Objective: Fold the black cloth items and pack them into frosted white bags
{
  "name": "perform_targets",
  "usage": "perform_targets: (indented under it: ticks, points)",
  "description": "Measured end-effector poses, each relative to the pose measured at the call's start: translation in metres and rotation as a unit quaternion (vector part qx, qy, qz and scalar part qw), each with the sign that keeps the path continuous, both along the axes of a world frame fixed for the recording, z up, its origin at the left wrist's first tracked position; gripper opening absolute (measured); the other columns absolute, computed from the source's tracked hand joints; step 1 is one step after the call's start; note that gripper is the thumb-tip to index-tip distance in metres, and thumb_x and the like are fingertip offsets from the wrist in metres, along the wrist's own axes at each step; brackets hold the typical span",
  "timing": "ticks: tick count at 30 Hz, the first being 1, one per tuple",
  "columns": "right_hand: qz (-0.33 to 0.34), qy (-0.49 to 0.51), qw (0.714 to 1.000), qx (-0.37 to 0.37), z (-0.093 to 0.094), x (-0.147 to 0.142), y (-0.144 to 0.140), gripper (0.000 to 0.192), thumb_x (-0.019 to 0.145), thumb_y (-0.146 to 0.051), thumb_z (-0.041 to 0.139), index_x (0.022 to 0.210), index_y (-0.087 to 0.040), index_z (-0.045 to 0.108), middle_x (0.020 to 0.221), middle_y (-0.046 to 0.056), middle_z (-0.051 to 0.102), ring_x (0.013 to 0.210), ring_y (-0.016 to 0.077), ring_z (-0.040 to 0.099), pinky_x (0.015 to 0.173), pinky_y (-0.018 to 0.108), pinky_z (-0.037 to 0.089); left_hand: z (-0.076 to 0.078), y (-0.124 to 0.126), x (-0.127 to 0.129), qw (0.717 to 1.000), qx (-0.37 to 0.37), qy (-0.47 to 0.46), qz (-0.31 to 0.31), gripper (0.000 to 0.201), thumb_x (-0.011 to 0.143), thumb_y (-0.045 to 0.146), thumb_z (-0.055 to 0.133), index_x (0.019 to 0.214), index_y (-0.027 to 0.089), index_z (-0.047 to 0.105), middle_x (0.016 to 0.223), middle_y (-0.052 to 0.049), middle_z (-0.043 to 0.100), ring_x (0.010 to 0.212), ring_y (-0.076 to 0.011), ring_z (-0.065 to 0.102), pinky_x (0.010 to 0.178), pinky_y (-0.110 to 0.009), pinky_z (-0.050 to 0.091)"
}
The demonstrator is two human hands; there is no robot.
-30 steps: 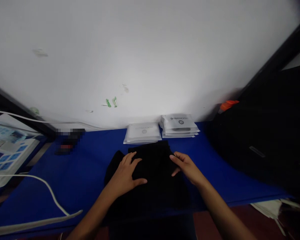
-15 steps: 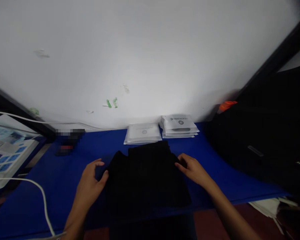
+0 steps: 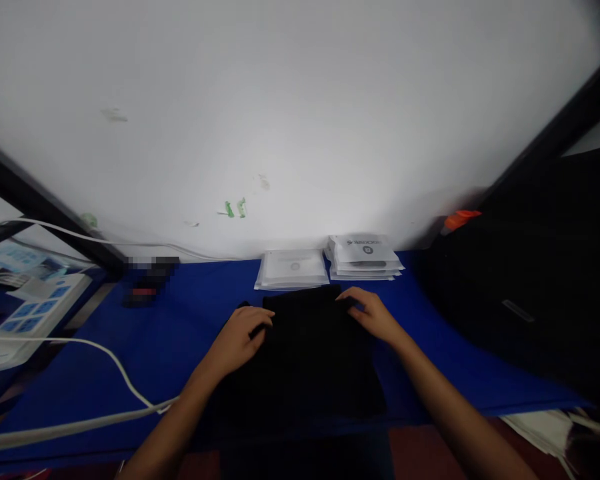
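A folded black cloth (image 3: pixel 305 373) lies in front of me on the blue tabletop; it is too dark to tell what kind of item it is. My left hand (image 3: pixel 240 337) rests over its upper left part, thumb and fingers apart beside the edge of a folded panel. At the upper right corner of that panel is my right hand (image 3: pixel 373 317), with fingertips touching the top edge and the thumb spread lower. Just beyond the cloth lie a flat white pouch (image 3: pixel 293 268) and a stack of white printed pouches (image 3: pixel 365 257).
A white wall (image 3: pixel 300 133) rises behind the blue table (image 3: pixel 145 347). White cables (image 3: pixel 95 343) cross the left side, near a blurred-out dark object (image 3: pixel 153 280). Papers with blue labels (image 3: pixel 35 313) lie far left. A large black bag-like mass (image 3: pixel 525 287) with an orange piece (image 3: pixel 461 220) fills the right.
My left hand has moved right and up, from beside the cloth onto it. My right hand has shifted up to the panel's top corner. The view has turned slightly left.
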State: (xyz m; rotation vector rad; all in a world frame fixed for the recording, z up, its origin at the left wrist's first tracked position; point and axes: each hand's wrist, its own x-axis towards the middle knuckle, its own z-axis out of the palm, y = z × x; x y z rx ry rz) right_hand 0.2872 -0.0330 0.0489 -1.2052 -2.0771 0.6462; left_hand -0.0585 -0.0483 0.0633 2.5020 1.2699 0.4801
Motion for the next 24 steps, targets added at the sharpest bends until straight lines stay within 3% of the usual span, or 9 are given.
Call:
perform_targets:
  ticks: [3, 6, 8, 12, 16, 19, 21, 24]
  points:
    - [-0.136, -0.081, 0.987, -0.021, -0.006, -0.006, 0.014, 0.017, 0.092, -0.033, 0.051, 0.088, -0.019, 0.06, 0.079, 0.004, 0.065, 0.074, 0.0216, 0.062, 0.071, 0.034, 0.05, -0.002, 0.018, 0.007, 0.988, 0.035, 0.022, 0.146, 0.023, 0.092, 0.019, 0.047, 0.105, 0.016, 0.064, 0.103, -0.01, 0.071, 0.098, -0.0274, 0.065, 0.09, -0.045, 0.048]
    - [-0.197, -0.143, 0.97, 0.025, -0.004, -0.016, 0.01, 0.023, 0.09, -0.029, 0.055, 0.109, -0.017, 0.057, 0.103, 0.012, 0.065, 0.095, 0.0273, 0.062, 0.078, 0.038, 0.051, -0.002, 0.017, 0.011, 0.974, 0.104, 0.045, 0.196, 0.024, 0.095, 0.025, 0.046, 0.107, 0.015, 0.063, 0.107, -0.014, 0.068, 0.102, -0.0306, 0.062, 0.09, -0.046, 0.046]
    - [-0.159, -0.162, 0.972, 0.065, 0.0, -0.022, -0.001, 0.027, 0.093, -0.027, 0.053, 0.117, -0.017, 0.055, 0.113, 0.014, 0.061, 0.105, 0.029, 0.058, 0.086, 0.041, 0.05, -0.002, 0.006, 0.008, 0.982, 0.112, 0.028, 0.152, 0.022, 0.097, 0.029, 0.047, 0.106, 0.017, 0.063, 0.109, -0.012, 0.066, 0.103, -0.0282, 0.06, 0.09, -0.043, 0.046]
    - [0.003, -0.196, 0.979, 0.054, 0.006, -0.026, -0.021, 0.024, 0.093, -0.032, 0.058, 0.113, -0.019, 0.058, 0.108, 0.011, 0.063, 0.101, 0.027, 0.058, 0.091, 0.043, 0.05, -0.007, -0.014, -0.006, 0.999, 0.02, 0.02, 0.037, 0.022, 0.092, 0.04, 0.06, 0.103, 0.021, 0.064, 0.108, -0.007, 0.066, 0.099, -0.0238, 0.061, 0.088, -0.038, 0.047]
    - [0.035, -0.196, 0.98, 0.022, 0.006, -0.023, -0.025, 0.01, 0.092, -0.023, 0.06, 0.101, -0.018, 0.061, 0.111, 0.012, 0.063, 0.103, 0.0262, 0.059, 0.091, 0.044, 0.049, -0.008, -0.015, -0.015, 0.999, -0.011, 0.023, 0.022, 0.013, 0.094, 0.032, 0.059, 0.094, 0.02, 0.063, 0.105, -0.006, 0.067, 0.099, -0.0234, 0.061, 0.09, -0.039, 0.046]
    - [0.037, -0.134, 0.99, -0.006, 0.015, -0.016, -0.03, 0.008, 0.095, -0.023, 0.055, 0.1, -0.019, 0.061, 0.109, 0.011, 0.066, 0.102, 0.0236, 0.06, 0.09, 0.041, 0.049, 0.01, -0.019, -0.017, 1.0, 0.007, -0.011, 0.009, 0.015, 0.097, 0.026, 0.051, 0.089, 0.02, 0.062, 0.109, -0.007, 0.067, 0.106, -0.0234, 0.06, 0.096, -0.041, 0.043]
    - [0.062, -0.066, 0.993, -0.073, 0.026, -0.007, -0.038, 0.013, 0.093, -0.032, 0.06, 0.094, -0.019, 0.06, 0.095, 0.007, 0.069, 0.089, 0.0202, 0.064, 0.081, 0.035, 0.051, 0.031, -0.03, -0.019, 0.999, -0.019, -0.04, -0.011, 0.015, 0.096, 0.028, 0.052, 0.089, 0.02, 0.062, 0.11, -0.006, 0.068, 0.107, -0.0226, 0.06, 0.097, -0.04, 0.043]
    - [0.123, 0.096, 0.953, -0.261, 0.037, 0.004, -0.047, 0.03, 0.088, -0.047, 0.064, 0.093, -0.019, 0.057, 0.07, 0.001, 0.069, 0.056, 0.0142, 0.064, 0.054, 0.025, 0.049, 0.061, -0.051, -0.025, 0.979, -0.174, -0.061, -0.081, 0.017, 0.094, 0.036, 0.056, 0.085, 0.023, 0.065, 0.088, 0.0, 0.072, 0.083, -0.0171, 0.066, 0.081, -0.029, 0.049]
